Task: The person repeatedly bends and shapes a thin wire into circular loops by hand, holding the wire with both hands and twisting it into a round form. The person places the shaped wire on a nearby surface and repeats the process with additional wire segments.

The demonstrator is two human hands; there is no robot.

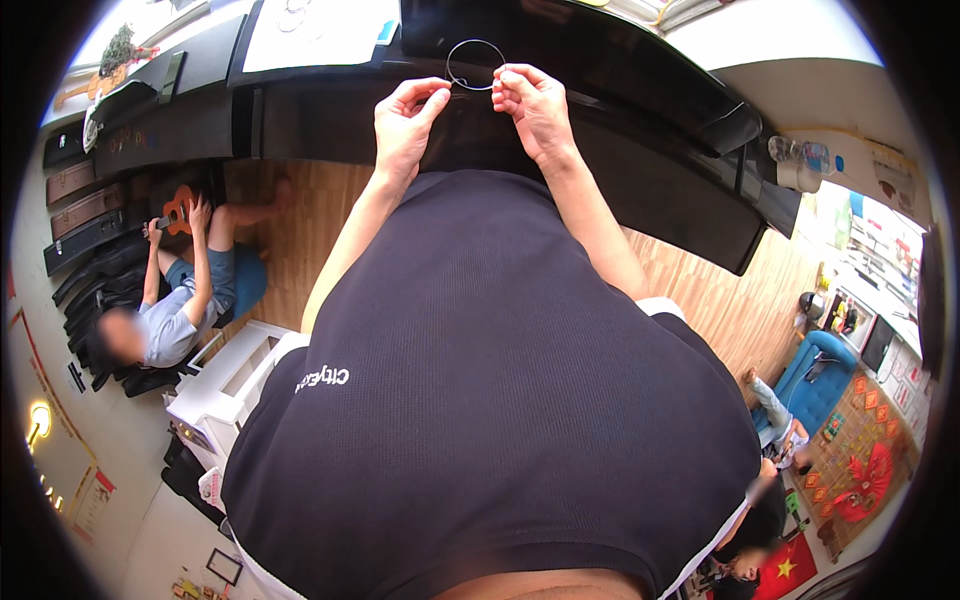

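Observation:
In front of me, my left hand (404, 125) and my right hand (537, 112) are both raised over a glossy black surface. Between them is a thin wire looped into a ring (476, 41), which looks silvery grey. The left thumb and forefinger pinch it at its lower left side. On its right side, the right fingers are closed on it, with the other fingertips curled below. A small twist or end of the wire shows near the left fingertips. The frame does not show what kind of wire it is.
A white sheet (315, 38) with thin rings on it lies at the far left on the black furniture (620, 65). Clear plastic bottles (805, 155) stand at the right. A person with a small guitar (180, 210) sits at the left. Other people and a blue sofa (815, 380) are at the right.

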